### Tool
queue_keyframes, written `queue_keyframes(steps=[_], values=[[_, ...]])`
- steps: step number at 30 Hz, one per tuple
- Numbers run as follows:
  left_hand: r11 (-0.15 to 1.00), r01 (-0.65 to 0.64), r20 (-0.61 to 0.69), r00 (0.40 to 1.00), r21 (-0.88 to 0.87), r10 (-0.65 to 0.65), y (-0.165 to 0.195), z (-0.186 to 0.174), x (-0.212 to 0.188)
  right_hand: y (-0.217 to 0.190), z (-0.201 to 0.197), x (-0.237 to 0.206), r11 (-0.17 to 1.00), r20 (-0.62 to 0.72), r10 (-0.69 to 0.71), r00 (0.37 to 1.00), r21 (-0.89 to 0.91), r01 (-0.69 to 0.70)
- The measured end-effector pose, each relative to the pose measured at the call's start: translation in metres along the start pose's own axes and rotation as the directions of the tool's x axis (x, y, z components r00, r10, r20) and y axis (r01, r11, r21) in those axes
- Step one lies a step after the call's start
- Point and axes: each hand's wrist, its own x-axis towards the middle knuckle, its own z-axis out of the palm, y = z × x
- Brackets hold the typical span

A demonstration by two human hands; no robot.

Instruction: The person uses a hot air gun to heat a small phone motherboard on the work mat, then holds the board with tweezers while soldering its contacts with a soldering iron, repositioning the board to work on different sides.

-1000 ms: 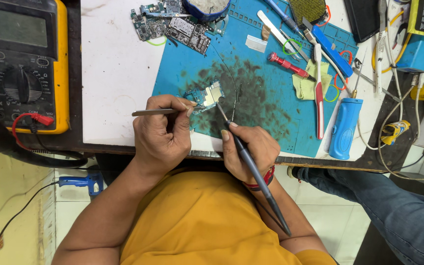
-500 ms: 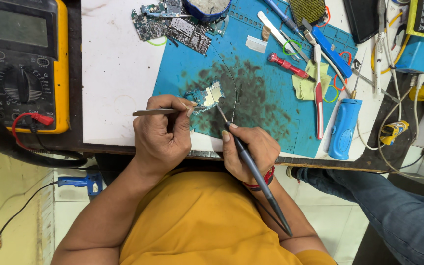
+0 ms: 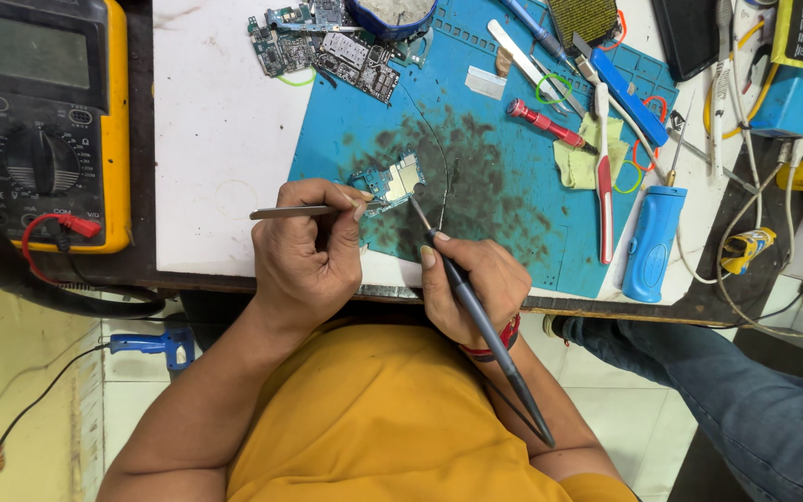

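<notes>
A white bench (image 3: 216,139) is seen from above, w/ a blue mat (image 3: 504,186) laid on its right half; the mat serves as landmark here. The mat's centre is stained dark.

Left of the mat, at the bench's far left edge, a yellow multimeter (image 3: 44,121) is set, w/ a red plug in its lower socket. At the mat's top edge, loose circuit boards (image 3: 327,51) are scattered beside a blue bowl (image 3: 392,14). On the mat's right part a blue-handled tool (image 3: 652,242), a red screwdriver (image 3: 546,124), a toothbrush (image 3: 603,186) and a yellow cloth (image 3: 587,158) are laid. Right of the mat, cables and a blue box (image 3: 796,98) are seen. Below the mat's right corner, a jeans-clad leg (image 3: 745,409) of another person is seen.

The left hand (image 3: 309,260) is clenched on tweezers (image 3: 304,212), held approx. level at the mat's lower left edge, tips meeting the small board (image 3: 392,181). The right hand (image 3: 476,284) is closed pen-style round a dark soldering iron (image 3: 476,307), held at the mat's lower edge, tip reaching the board's right side; whether it touches cannot be told.

The small board lies flat on the mat's lower left part, just left of the stain.
</notes>
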Motion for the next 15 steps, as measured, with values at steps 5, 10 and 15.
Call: queue_keyframes(steps=[5, 10, 15], values=[[1.0, -0.013, -0.002, 1.0, 0.004, 0.013, -0.0001, 0.0, 0.0001, 0.0003, 0.0011, -0.0003, 1.0, -0.006, 0.002, 1.0, 0.02, -0.002], [1.0, -0.002, -0.005, 1.0, 0.007, 0.002, 0.0011, -0.0004, 0.0002, 0.0006, 0.0015, 0.0015, 0.999, 0.014, -0.032, 0.999, 0.04, 0.031], [1.0, -0.003, -0.005, 1.0, 0.006, 0.003, 0.0014, -0.0004, 0.0006, 0.0005, 0.0005, 0.002, 0.996, 0.05, -0.074, 0.996, 0.057, 0.071]])
